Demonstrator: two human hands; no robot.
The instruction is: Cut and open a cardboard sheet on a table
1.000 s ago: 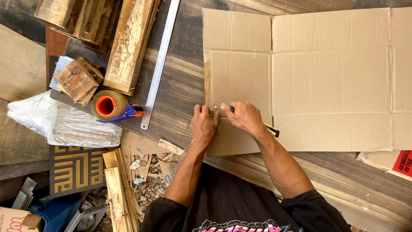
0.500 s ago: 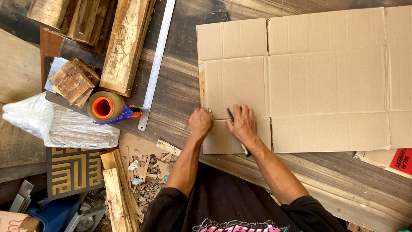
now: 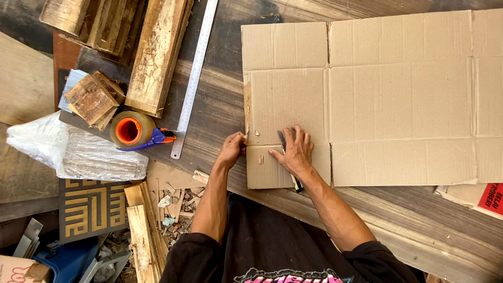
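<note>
Cardboard sheet (image 3: 398, 99) unmoved, right hand (image 3: 294, 152) flatter.

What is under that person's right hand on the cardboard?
Under the right hand lies a slim dark cutter, flat on the cardboard sheet. Its tip shows above the fingers and its end below the palm; the middle is covered, as is the cardboard beneath.

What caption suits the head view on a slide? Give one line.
Left hand grips the edge of a flattened cardboard box while the right hand presses a utility knife on it, tape dispenser nearby.
</note>
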